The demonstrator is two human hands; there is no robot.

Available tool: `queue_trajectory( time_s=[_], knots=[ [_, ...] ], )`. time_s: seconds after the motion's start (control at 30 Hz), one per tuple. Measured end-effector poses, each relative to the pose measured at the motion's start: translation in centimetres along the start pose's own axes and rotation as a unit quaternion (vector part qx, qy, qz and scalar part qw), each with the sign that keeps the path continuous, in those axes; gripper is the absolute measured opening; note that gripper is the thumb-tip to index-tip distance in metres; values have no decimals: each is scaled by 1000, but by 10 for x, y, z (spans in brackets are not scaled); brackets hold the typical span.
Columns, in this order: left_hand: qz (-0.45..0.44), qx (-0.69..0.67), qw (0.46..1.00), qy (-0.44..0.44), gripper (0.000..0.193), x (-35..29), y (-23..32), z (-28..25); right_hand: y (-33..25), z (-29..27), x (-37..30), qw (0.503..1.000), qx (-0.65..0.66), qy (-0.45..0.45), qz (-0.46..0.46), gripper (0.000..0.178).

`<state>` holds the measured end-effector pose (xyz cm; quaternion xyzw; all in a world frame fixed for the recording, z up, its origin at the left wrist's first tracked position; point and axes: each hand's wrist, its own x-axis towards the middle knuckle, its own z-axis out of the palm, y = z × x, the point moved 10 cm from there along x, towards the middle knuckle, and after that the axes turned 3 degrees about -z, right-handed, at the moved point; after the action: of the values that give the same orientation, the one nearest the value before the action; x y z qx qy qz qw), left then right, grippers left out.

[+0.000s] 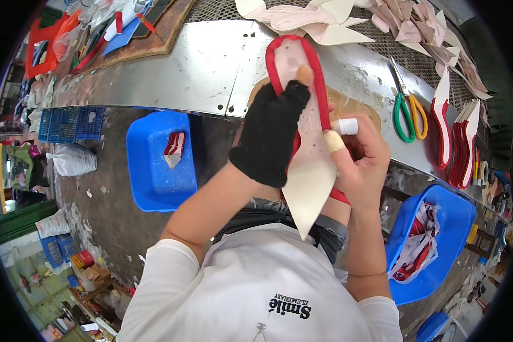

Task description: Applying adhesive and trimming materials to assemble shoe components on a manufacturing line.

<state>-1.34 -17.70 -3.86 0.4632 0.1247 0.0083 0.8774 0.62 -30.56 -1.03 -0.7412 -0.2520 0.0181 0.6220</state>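
Note:
A pale pink and cream shoe insole (309, 194) with a pointed toe is held over the front edge of the metal bench, its heel end away from me. Red binding (319, 74) runs round the heel and along the sides. My left hand (271, 131), in a black fingerless glove, wraps round the insole, thumb on its upper face. My right hand (362, 157) pinches the red binding at the right side; its thumb and one finger are taped. More red shows below this hand, by my leg. The left fingers under the insole are hidden.
Scissors (406, 114) with green and orange handles lie to the right on the bench (205, 68). Beyond them stand red-edged insoles (466, 145); unbound pieces (310, 20) pile up at the back. Blue tubs stand left (135, 171) and right (402, 288) below the bench.

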Motion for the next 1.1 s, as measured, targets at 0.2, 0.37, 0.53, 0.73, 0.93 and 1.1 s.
queue_trajectory(
  time_s=[0.2, 0.37, 0.53, 0.73, 0.93, 1.1],
  knots=[
    [7, 95, 987, -127, 40, 2, -9, 14, 7, 4, 15, 982, 163, 6, 93, 17],
    [-54, 52, 993, -86, 47, -1, -17, -6, 4, -4, 8, 986, 119, -100, 65, 20],
    [-66, 14, 998, -14, 41, -2, -19, -12, 42, -4, -8, 962, 236, -15, 137, 15],
    [45, 99, 993, 55, 21, -8, -6, -16, 47, -11, -18, 978, 176, -34, 108, 16],
    [-160, -50, 981, -93, 27, -4, -46, -14, 82, -84, 24, 993, 31, 22, 112, 26],
    [-212, -242, 913, -252, 29, -27, -38, 18, 92, -164, 55, 840, -539, 67, -9, 32]
  ],
)
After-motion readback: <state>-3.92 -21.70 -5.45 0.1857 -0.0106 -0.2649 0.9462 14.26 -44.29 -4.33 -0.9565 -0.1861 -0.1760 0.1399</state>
